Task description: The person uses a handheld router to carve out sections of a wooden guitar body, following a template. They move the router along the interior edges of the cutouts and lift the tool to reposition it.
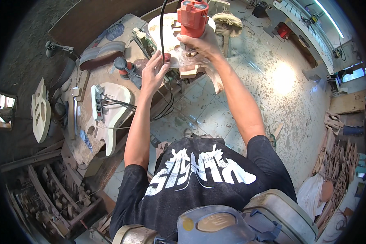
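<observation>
My right hand (203,44) is wrapped round the lower part of a red handheld router (193,18), which stands upright at the top of the view. The router has a clear plastic base (185,61) with a round red knob (166,57) at its left side. My left hand (152,73) is at that knob, its fingers and thumb on either side of it. Under the router lies a pale wooden guitar body (156,26) with cut-out pockets. The cutter is hidden by the base and my right hand. A black cable (162,30) hangs down past the knob.
Left on the workbench (105,75) are a red and black power tool (128,72), sanding belts (101,55) and another guitar body (122,95) bearing a white power strip (96,103). Scrap wood fills a crate (85,211) at lower left. A tiled floor (248,93) lies right.
</observation>
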A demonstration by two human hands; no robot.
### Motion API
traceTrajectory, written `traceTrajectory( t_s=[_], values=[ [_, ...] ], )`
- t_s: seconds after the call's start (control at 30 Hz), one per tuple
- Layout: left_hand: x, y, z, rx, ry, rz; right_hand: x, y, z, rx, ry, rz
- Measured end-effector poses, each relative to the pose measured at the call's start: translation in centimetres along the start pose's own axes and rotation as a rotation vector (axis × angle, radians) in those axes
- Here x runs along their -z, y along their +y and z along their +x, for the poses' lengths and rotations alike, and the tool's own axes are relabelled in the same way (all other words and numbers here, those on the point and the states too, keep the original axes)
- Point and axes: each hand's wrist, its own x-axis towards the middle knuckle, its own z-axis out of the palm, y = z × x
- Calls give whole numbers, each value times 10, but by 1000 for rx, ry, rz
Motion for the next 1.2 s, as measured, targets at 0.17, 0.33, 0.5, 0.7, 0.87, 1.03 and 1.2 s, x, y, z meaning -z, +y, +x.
traceTrajectory(
  t_s=[0.17, 0.33, 0.5, 0.7, 0.87, 1.03, 1.2],
  values=[
    [0, 0, 2, -18, -3, 93, 3, -3, -1, 11, 0, -11],
    [-1, -3, 3, -23, 0, 128, 5, -8, -2, -10, -15, 5],
    [-3, 2, 3, -34, 1, 146, 7, -7, -4, -9, 11, -1],
    [-2, 1, 4, -63, -8, 173, 7, -13, -7, -39, -13, 47],
    [0, -1, 5, -64, -27, 155, 4, -16, -10, -30, 26, 22],
    [1, 0, 4, -36, -45, 127, 4, -15, -13, -7, 44, -16],
    [4, -2, 4, -55, -81, 180, 1, -16, -19, -28, 41, -2]
  ],
)
